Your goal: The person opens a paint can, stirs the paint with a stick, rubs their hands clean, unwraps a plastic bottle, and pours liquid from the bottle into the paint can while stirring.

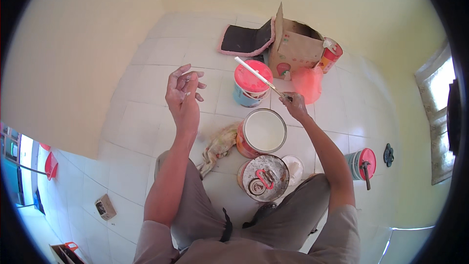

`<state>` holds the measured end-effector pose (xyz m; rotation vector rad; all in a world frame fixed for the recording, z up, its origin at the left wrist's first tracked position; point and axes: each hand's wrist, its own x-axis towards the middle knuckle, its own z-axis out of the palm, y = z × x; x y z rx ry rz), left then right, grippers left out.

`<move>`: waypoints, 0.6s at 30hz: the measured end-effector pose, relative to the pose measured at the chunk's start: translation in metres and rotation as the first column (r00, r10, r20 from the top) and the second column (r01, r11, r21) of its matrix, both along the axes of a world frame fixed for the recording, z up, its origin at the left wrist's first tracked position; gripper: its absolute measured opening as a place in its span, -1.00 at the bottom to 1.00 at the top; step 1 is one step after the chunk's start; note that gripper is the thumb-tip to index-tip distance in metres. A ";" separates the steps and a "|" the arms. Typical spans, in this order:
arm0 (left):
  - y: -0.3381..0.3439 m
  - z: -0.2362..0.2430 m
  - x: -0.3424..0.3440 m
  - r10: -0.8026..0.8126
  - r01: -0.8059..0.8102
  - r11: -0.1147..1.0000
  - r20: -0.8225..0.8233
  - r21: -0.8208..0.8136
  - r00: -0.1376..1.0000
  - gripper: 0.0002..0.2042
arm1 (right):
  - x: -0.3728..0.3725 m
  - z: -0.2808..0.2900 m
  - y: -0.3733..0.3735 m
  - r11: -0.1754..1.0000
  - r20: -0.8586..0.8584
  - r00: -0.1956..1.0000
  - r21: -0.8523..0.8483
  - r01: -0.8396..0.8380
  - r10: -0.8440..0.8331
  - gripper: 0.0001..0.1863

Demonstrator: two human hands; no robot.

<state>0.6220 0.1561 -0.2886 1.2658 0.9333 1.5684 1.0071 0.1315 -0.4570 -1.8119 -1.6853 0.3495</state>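
Head view: white-coated stick (253, 72) pinched by right hand's (295, 105) fingers across red-lidded bucket (248, 88); left hand (183, 93) empty, fingers half-curled; floor tiles (141, 120) could be spattered if wet coating is flicked.

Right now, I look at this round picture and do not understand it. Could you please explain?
There is no machine here; someone works bare-handed. The single picture comes from a wide fisheye camera worn on the head, looking down, so straight edges bend. The right hand holds a long, thin, mostly white stick; the left hand is raised, with nothing visible in it. On the pale tiled floor stand an open, round, orange-red can of white liquid, a blue bucket with a red lid and a brown cardboard box.
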 end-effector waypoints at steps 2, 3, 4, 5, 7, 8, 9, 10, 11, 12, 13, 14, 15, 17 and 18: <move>-0.004 0.006 0.003 -0.009 0.009 1.000 -0.013 0.017 1.000 -0.66 | 0.019 -0.023 0.015 0.998 0.008 1.000 0.062 0.000 0.000 -0.71; -0.007 0.008 -0.002 -0.002 0.003 1.000 -0.028 0.017 1.000 -0.66 | 0.012 -0.026 0.023 0.993 0.008 1.000 0.112 -0.024 0.024 -0.71; -0.009 0.011 -0.005 -0.003 0.003 1.000 -0.029 0.024 1.000 -0.66 | 0.006 -0.029 0.028 0.993 -0.006 1.000 0.112 -0.028 0.029 -0.71; -0.012 0.013 -0.008 -0.005 0.006 1.000 -0.029 0.030 1.000 -0.66 | 0.000 -0.031 0.033 0.997 -0.038 0.999 0.079 0.001 0.002 -0.73; -0.016 0.019 -0.007 -0.003 0.004 1.000 -0.056 0.023 0.998 -0.66 | -0.003 -0.033 0.039 0.998 -0.066 0.997 0.042 0.039 -0.036 -0.75; -0.018 0.020 -0.007 0.002 0.000 1.000 -0.077 0.018 0.997 -0.66 | -0.004 -0.034 0.041 0.997 -0.041 0.998 0.061 0.040 -0.037 -0.75; -0.019 0.021 -0.006 0.000 0.002 1.000 -0.081 0.021 0.997 -0.66 | -0.003 -0.037 0.045 0.996 -0.016 0.999 0.084 0.038 -0.037 -0.75; -0.020 0.022 -0.006 -0.003 0.005 1.000 -0.089 0.024 0.996 -0.66 | -0.002 -0.040 0.049 0.995 -0.020 0.999 0.087 0.041 -0.039 -0.75; -0.021 0.023 -0.006 -0.005 0.008 1.000 -0.097 0.027 0.995 -0.66 | -0.002 -0.043 0.052 0.989 0.006 1.000 0.145 0.027 -0.028 -0.75; -0.022 0.024 -0.006 -0.007 0.010 1.000 -0.100 0.029 0.995 -0.66 | -0.001 -0.046 0.055 0.979 0.032 0.999 0.202 0.012 -0.019 -0.74; -0.024 0.026 -0.006 0.001 0.002 1.000 -0.120 0.030 0.993 -0.66 | 0.001 -0.049 0.058 0.979 0.029 0.999 0.205 0.015 -0.021 -0.74; -0.026 0.027 -0.005 0.011 -0.006 1.000 -0.140 0.031 0.990 -0.66 | 0.002 -0.052 0.061 0.982 0.007 1.000 0.186 0.019 -0.020 -0.73; -0.028 0.029 -0.005 0.011 -0.006 0.999 -0.145 0.033 0.989 -0.66 | 0.001 -0.055 0.063 0.986 -0.017 1.000 0.166 0.020 -0.018 -0.71; -0.032 0.031 -0.006 0.027 -0.024 0.999 -0.132 0.027 0.991 -0.66 | -0.002 -0.061 0.067 0.986 -0.032 0.999 0.162 0.026 -0.021 -0.66; -0.034 0.033 -0.005 0.024 -0.020 0.999 -0.133 0.029 0.991 -0.66 | 0.002 -0.066 0.068 0.987 -0.040 0.999 0.157 0.035 -0.029 -0.62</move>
